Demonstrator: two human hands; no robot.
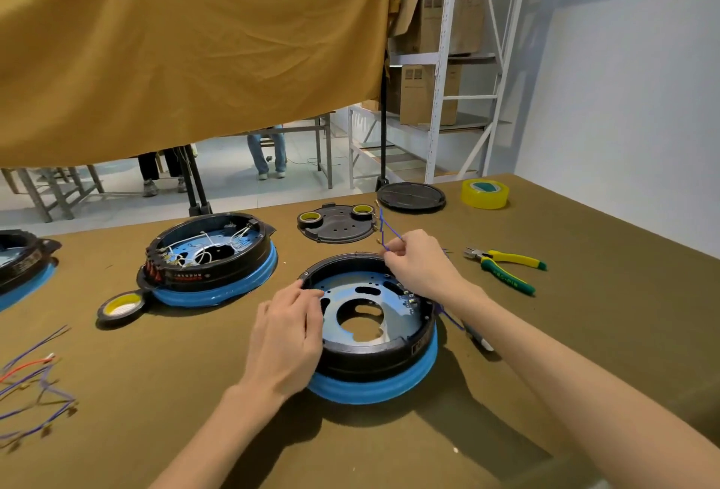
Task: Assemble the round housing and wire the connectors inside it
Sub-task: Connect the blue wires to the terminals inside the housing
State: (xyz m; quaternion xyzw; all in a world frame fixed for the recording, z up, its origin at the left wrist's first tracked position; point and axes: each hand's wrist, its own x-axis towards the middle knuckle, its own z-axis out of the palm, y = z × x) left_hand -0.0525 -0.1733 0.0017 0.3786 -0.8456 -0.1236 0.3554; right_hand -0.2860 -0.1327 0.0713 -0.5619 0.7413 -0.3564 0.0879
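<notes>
Olive-brown cloth covers the workbench [389,449], and the round housing [374,332] at its middle, a black ring on a blue base with a blue-tinted metal plate inside, serves as the landmark. Far left of it, at the bench edge, lies a bundle of loose purple and red wires [35,387]. Nearer, up and to the left of the housing, sits a second housing [212,258] already strung with white wires, a roll of black-and-yellow tape [121,307] just beside its near-left edge.

At the housing's left rim rests the left hand [286,340], forearm reaching in from below, palm down, fingers curled over the black wall and thumb side toward the plate, gripping the ring. Behind the housing lies a black cover plate [338,224] carrying two small tape rolls.

Above the housing's far-right rim hovers the right hand [420,264], wrist bent, fingertips pinching a purple wire harness [385,233] that rises in a zigzag toward the cover plate. Right of the housing lie yellow-and-green cutting pliers [506,268]; farther back sit a black round lid [411,196] and a roll of yellow clear tape [485,193].
</notes>
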